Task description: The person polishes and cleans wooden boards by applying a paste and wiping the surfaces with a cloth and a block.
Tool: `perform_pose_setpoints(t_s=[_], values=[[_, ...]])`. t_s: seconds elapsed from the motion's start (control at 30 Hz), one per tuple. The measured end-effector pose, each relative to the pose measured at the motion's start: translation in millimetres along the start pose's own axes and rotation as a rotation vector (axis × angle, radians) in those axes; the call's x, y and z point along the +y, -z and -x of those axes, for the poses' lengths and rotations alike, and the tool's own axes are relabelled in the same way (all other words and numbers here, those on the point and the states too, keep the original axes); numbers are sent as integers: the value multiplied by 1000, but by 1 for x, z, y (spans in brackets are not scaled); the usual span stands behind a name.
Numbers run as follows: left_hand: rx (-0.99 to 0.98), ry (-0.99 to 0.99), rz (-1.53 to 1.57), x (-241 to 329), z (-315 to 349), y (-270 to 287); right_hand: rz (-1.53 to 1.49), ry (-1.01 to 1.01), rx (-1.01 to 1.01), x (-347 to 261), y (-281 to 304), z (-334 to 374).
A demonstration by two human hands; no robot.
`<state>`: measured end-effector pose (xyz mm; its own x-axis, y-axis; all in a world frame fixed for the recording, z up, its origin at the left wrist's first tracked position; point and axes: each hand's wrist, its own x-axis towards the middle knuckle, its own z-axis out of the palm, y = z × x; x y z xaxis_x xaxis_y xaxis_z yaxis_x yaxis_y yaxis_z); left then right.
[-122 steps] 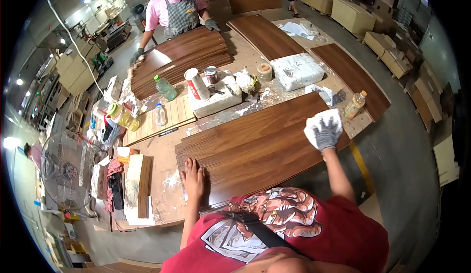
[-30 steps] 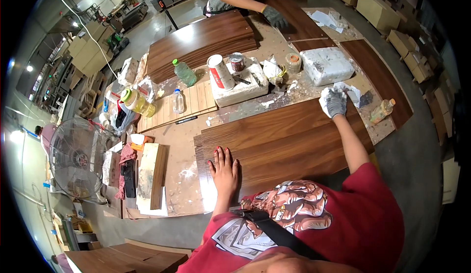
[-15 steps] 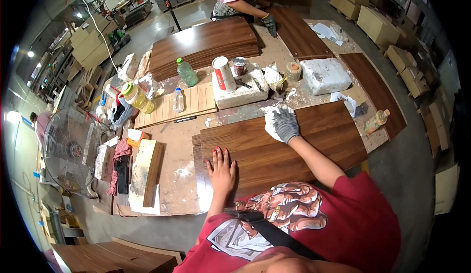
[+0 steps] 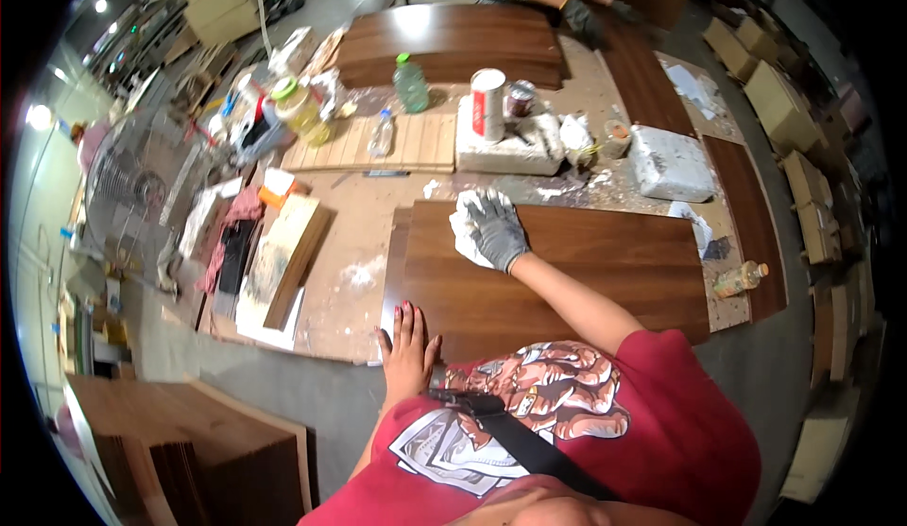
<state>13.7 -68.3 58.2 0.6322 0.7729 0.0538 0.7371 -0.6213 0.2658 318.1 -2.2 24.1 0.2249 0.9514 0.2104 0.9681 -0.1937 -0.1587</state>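
Observation:
A dark brown wood-grain panel (image 4: 614, 271) lies flat on the worktable before me, on top of other panels whose edges show at its left side. My right hand (image 4: 498, 227), in a grey glove, presses a bunched white cloth (image 4: 466, 227) onto the panel near its far left corner. The cloth sticks out past the left side of the glove. My left hand (image 4: 406, 351) is bare, with red nails. Its fingers are spread flat at the panel's near left corner, and it holds nothing.
Beyond the panel stand a foam block (image 4: 510, 145) bearing cans, a white block (image 4: 671, 163) and plastic bottles (image 4: 410, 85). A wooden block (image 4: 295, 257) and a fan (image 4: 142, 186) are at left. Across the table, a co-worker's gloved hand (image 4: 583, 23) is near another panel. A bottle (image 4: 742, 279) lies at right.
My right hand has slid the cloth leftward along the panel's far side. My left hand stays at the left edge, now nearer the front corner. The view has shifted.

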Motion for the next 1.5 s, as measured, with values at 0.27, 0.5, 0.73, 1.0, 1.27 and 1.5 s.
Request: perform_pose_setpoints(t_s=[0.27, 0.5, 0.73, 1.0, 1.27, 1.5], values=[[122, 306, 121, 10, 34, -7, -126, 290, 54, -45, -17, -49], [272, 371, 323, 9, 30, -8, -169, 344, 8, -78, -27, -45], [641, 438, 815, -32, 49, -31, -331, 652, -223, -135, 14, 83], [895, 410, 894, -76, 14, 3, -302, 523, -239, -62, 30, 64], [526, 139, 830, -51, -99, 6, -109, 357, -199, -61, 20, 103], [255, -83, 697, -29, -186, -45, -33, 174, -4, -45, 36, 127]])
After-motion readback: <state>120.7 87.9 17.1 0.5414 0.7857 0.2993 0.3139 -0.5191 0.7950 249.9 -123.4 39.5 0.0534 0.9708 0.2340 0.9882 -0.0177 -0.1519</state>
